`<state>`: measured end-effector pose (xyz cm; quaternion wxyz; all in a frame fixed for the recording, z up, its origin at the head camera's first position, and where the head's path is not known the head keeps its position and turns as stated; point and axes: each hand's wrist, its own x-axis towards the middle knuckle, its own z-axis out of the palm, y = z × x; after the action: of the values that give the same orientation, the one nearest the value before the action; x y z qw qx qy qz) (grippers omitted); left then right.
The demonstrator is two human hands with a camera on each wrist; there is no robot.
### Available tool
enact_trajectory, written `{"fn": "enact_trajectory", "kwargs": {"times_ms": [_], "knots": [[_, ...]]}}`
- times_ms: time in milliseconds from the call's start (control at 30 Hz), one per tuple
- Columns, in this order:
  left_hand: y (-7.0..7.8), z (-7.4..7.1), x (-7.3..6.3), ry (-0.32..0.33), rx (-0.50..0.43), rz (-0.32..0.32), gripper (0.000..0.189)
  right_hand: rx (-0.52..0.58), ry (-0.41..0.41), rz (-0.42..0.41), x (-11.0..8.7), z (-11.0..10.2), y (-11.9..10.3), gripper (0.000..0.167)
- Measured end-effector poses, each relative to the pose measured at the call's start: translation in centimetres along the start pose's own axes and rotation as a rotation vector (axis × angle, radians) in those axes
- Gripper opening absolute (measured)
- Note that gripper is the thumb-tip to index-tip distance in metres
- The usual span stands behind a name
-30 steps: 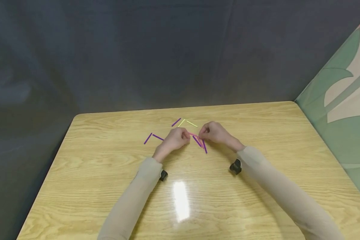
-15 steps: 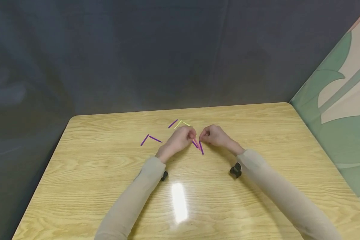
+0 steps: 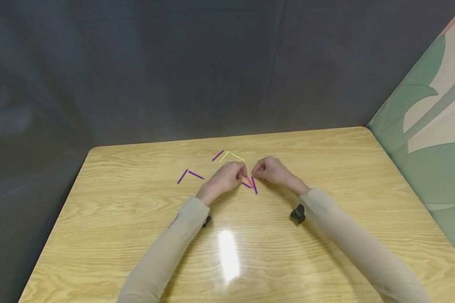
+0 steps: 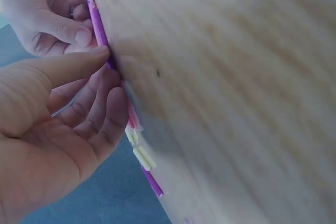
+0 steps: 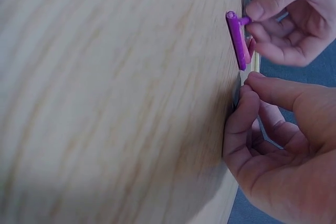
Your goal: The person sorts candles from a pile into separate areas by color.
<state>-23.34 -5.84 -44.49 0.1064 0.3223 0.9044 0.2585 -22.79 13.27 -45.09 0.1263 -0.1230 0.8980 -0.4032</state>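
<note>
In the head view my left hand (image 3: 226, 176) bends over short coloured sticks near the table's middle. Its thumb and forefinger pinch a purple stick (image 3: 246, 184), whose far part the hand hides. A pink stick (image 3: 249, 181) slants close beside it. Another purple stick (image 3: 255, 186) lies just right of these, and its upper end is by the fingertips of my right hand (image 3: 272, 170). The right wrist view has that purple stick (image 5: 237, 43) slightly apart from the right thumb and forefinger, which meet with nothing visible between them. The left wrist view shows both hands close together.
Two purple sticks (image 3: 195, 174) form an angle on the left of the wooden table (image 3: 110, 219). Behind the left hand, two yellow sticks (image 3: 236, 156) form a peak beside one more purple stick (image 3: 218, 155). A dark curtain (image 3: 197, 75) hangs behind.
The pink stick that spanned both hands now slants beside the purple ones. My left hand has moved right, and the purple stick it pinches has turned flatter. The right hand has hardly moved.
</note>
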Motion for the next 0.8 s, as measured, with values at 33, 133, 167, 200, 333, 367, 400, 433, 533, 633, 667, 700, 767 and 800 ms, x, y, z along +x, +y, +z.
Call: {"fn": "enact_trajectory", "kwargs": {"times_ms": [33,133,167,200,333,367,400,433,533,633,667,700,767,800], "knots": [[0.0,-0.2,-0.1,-0.014,-0.005,-0.004,0.023,-0.003,0.000,0.002,0.0,0.0,0.0,0.006],[0.1,-0.6,-0.5,-0.046,-0.008,-0.018,0.022,-0.011,-0.001,0.006,0.2,-0.1,0.1,0.006],[0.1,-0.7,-0.6,-0.053,-0.004,-0.021,0.021,-0.008,-0.002,0.005,0.3,-0.1,0.1,0.006],[0.2,-0.8,-0.7,-0.059,-0.001,-0.025,0.020,-0.007,-0.002,0.003,0.3,-0.1,0.1,0.007],[0.3,-0.8,-1.0,-0.080,0.015,-0.039,0.015,-0.002,-0.006,0.004,0.3,-0.2,0.2,0.006],[0.3,-0.8,-1.0,-0.087,0.017,-0.046,0.013,-0.001,-0.007,0.007,0.3,-0.2,0.3,0.006],[0.4,-0.8,-1.1,-0.094,0.019,-0.055,0.012,-0.002,-0.010,0.010,0.2,-0.1,0.3,0.006],[0.4,-0.8,-1.1,-0.099,0.024,-0.062,0.011,-0.002,-0.013,0.011,0.2,-0.1,0.3,0.006],[0.5,-0.7,-1.1,-0.107,0.034,-0.076,0.009,-0.001,-0.020,0.014,0.2,-0.2,0.4,0.006],[0.6,-0.8,-1.1,-0.103,0.046,-0.079,0.010,0.002,-0.022,0.006,0.1,-0.3,0.5,0.006],[0.6,-0.8,-1.1,-0.102,0.046,-0.084,0.011,0.004,-0.022,0.006,0.2,-0.3,0.5,0.006],[0.5,-0.9,-1.0,-0.101,0.045,-0.090,0.011,0.005,-0.022,0.008,0.2,-0.3,0.5,0.006],[0.4,-1.0,-1.1,-0.099,0.037,-0.108,0.013,0.000,-0.022,0.007,0.5,-0.3,0.5,0.006],[0.4,-1.1,-1.2,-0.096,0.032,-0.115,0.014,-0.001,-0.018,0.009,0.7,-0.3,0.5,0.006]]}}
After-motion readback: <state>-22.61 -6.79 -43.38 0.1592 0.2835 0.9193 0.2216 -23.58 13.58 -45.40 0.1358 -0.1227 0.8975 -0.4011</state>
